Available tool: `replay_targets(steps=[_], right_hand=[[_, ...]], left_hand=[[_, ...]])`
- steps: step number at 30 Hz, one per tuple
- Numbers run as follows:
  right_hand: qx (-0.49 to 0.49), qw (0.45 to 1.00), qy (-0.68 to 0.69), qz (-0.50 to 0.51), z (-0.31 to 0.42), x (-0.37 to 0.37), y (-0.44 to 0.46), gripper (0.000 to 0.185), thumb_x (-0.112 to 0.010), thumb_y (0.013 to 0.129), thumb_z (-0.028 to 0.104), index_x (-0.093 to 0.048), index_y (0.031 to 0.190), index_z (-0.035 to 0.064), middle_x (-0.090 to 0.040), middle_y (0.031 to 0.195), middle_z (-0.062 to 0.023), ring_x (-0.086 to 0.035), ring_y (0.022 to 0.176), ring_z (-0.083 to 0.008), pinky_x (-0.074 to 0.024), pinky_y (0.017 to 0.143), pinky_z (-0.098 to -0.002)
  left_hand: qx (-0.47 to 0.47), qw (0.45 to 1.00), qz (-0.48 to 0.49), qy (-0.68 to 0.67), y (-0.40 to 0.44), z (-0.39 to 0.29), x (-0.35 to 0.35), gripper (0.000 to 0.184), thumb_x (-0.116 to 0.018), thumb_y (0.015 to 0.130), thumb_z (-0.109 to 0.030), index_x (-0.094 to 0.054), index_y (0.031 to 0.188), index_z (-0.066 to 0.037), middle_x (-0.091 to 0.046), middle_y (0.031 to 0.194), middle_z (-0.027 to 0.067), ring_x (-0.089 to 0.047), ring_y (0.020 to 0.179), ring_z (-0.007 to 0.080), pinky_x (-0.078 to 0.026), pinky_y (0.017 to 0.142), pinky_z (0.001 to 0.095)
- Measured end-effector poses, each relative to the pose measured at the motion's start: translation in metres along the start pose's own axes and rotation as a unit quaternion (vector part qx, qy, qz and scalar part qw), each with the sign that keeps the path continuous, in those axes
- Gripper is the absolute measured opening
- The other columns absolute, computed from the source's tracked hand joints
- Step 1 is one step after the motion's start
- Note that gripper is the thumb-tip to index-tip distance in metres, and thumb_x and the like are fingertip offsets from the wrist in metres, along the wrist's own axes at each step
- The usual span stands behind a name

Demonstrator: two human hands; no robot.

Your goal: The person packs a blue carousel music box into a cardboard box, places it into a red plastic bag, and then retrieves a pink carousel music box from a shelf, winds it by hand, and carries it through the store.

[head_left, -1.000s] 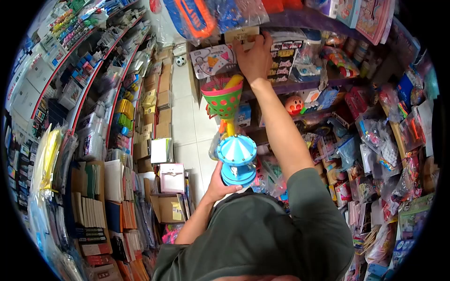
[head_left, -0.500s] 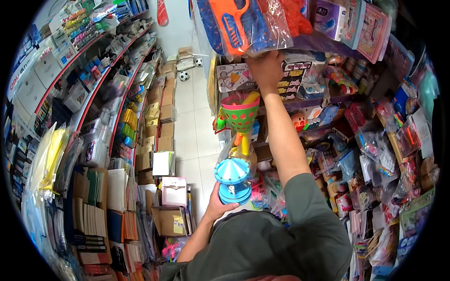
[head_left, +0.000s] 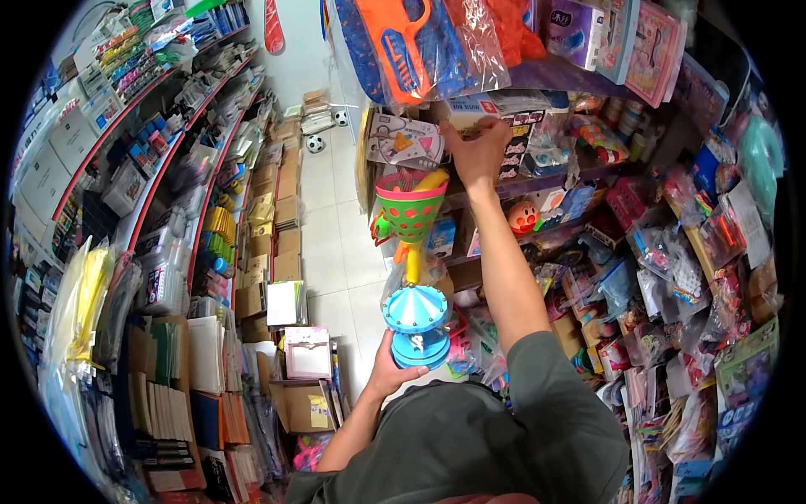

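My left hand [head_left: 387, 367] is closed around the base of a blue toy carousel [head_left: 417, 323], held upright in front of my body. The carousel has a striped light-blue and white roof and a small white figure inside. My right hand [head_left: 477, 151] reaches to the shelf, its thumb and fingers apart. Just beyond its fingertips lies a blue and white box marked "MUSIC BOX" [head_left: 473, 107]. Left of this hand stands a pale toy box [head_left: 406, 140], and to its right are black boxes with pink print [head_left: 515, 139]. Whether the fingertips touch any box is hard to make out.
A green and red basket-shaped toy [head_left: 410, 210] with a yellow handle hangs beyond the carousel. Packaged goods, including an orange item in plastic [head_left: 405, 50], overhang the shelf. Stationery shelves [head_left: 180, 168] line the left side, with cartons [head_left: 288, 252] beside the tiled aisle [head_left: 332, 252].
My right hand has drawn back slightly from the shelf, and its fingers and the music box label now show. The view has shifted a little. My left hand still holds the carousel.
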State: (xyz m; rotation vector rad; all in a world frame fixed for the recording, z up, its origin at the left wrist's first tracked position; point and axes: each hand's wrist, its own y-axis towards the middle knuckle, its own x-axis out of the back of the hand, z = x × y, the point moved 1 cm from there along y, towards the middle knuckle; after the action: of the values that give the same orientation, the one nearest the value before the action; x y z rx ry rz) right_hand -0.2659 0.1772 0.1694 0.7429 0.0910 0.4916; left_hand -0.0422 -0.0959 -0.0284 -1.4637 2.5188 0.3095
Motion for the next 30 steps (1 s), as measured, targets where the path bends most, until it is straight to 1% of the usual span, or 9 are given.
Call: replay_targets(steps=[7,9,11,17,19,23,26,29,30], right_hand=[[0.015,0.999,-0.035,0.001,-0.001,0.017,0.001,0.072,-0.092,0.071,0.037,-0.045,0.11,-0.002,-0.047,0.11,-0.019,-0.06,0.093,-0.0373,-0.0523,0.079,-0.0463],[0.068,0.997,-0.04,-0.001,0.001,0.028,-0.007,0.07,-0.092,0.07,0.032,-0.045,0.109,-0.0021,-0.047,0.108,-0.0191,-0.059,0.092,-0.0375,-0.0516,0.079,-0.0464],[0.056,0.998,0.018,0.001,-0.009,0.032,-0.02,0.068,-0.091,0.07,0.028,-0.045,0.11,-0.002,-0.047,0.108,-0.0192,-0.056,0.093,-0.0369,-0.0509,0.079,-0.0452],[0.052,0.997,0.054,-0.01,-0.056,0.051,-0.079,0.074,-0.09,0.072,0.023,-0.037,0.118,0.0,-0.039,0.128,-0.0211,-0.048,0.112,-0.0322,-0.0462,0.095,-0.0432],[0.013,0.988,0.154,0.021,-0.05,0.068,-0.088,0.074,-0.089,0.073,0.024,-0.036,0.12,0.0008,-0.036,0.132,-0.0195,-0.053,0.112,-0.0288,-0.0539,0.09,-0.0396],[0.042,0.992,0.11,0.042,-0.078,0.087,-0.097,0.077,-0.088,0.073,0.022,-0.034,0.123,0.0012,-0.034,0.137,-0.019,-0.055,0.11,-0.0264,-0.0561,0.088,-0.038],[-0.043,0.972,0.22,0.065,-0.078,0.111,-0.105,0.078,-0.088,0.072,0.019,-0.033,0.125,0.0032,-0.034,0.138,-0.0181,-0.053,0.114,-0.0256,-0.0529,0.093,-0.0389],[-0.05,0.958,0.279,0.05,-0.098,0.161,-0.114,0.075,-0.078,0.078,0.019,-0.028,0.132,0.0035,-0.038,0.14,-0.0188,-0.048,0.124,-0.0268,-0.0423,0.106,-0.0417],[-0.117,0.946,0.294,0.068,-0.114,0.184,-0.116,0.074,-0.073,0.08,0.022,-0.028,0.136,0.0032,-0.04,0.139,-0.0178,-0.047,0.125,-0.0266,-0.0403,0.108,-0.0415]], left_hand=[[0.005,1.0,-0.002,0.0,0.007,0.007,-0.002,0.109,-0.094,0.067,-0.018,-0.029,0.152,0.0,-0.051,0.139,0.0127,-0.054,0.13,0.0232,-0.045,0.111,0.0388],[0.011,1.0,-0.005,0.0,0.009,0.007,-0.005,0.109,-0.094,0.067,-0.018,-0.029,0.152,0.0,-0.051,0.139,0.0128,-0.054,0.13,0.0231,-0.045,0.111,0.0388],[0.016,1.0,-0.007,-0.004,0.014,0.008,-0.01,0.109,-0.094,0.067,-0.018,-0.029,0.152,0.0,-0.051,0.14,0.0129,-0.054,0.13,0.0231,-0.044,0.111,0.0387],[0.011,1.0,-0.006,-0.014,0.034,0.0,-0.026,0.112,-0.094,0.066,-0.019,-0.026,0.154,0.0,-0.051,0.14,0.0123,-0.054,0.129,0.0228,-0.044,0.111,0.0384],[0.012,1.0,-0.005,-0.028,0.041,-0.002,-0.029,0.113,-0.094,0.066,-0.019,-0.026,0.154,0.0,-0.051,0.14,0.012,-0.054,0.129,0.0227,-0.044,0.111,0.038],[0.025,0.996,0.014,-0.081,0.055,0.005,-0.035,0.113,-0.094,0.066,-0.022,-0.027,0.154,0.001,-0.051,0.14,0.0114,-0.055,0.128,0.0222,-0.044,0.111,0.0372],[0.013,0.996,-0.01,-0.084,0.064,0.004,-0.043,0.115,-0.096,0.064,-0.025,-0.028,0.153,0.001,-0.05,0.142,0.0117,-0.053,0.129,0.022,-0.043,0.112,0.0378],[0.011,0.996,-0.005,-0.094,0.066,0.001,-0.05,0.118,-0.098,0.062,-0.028,-0.029,0.153,0.002,-0.05,0.142,0.0119,-0.052,0.13,0.0223,-0.041,0.113,0.0384],[0.012,0.996,-0.009,-0.09,0.066,0.002,-0.048,0.119,-0.098,0.061,-0.029,-0.029,0.153,0.002,-0.05,0.142,0.012,-0.052,0.13,0.0226,-0.041,0.113,0.0385]])
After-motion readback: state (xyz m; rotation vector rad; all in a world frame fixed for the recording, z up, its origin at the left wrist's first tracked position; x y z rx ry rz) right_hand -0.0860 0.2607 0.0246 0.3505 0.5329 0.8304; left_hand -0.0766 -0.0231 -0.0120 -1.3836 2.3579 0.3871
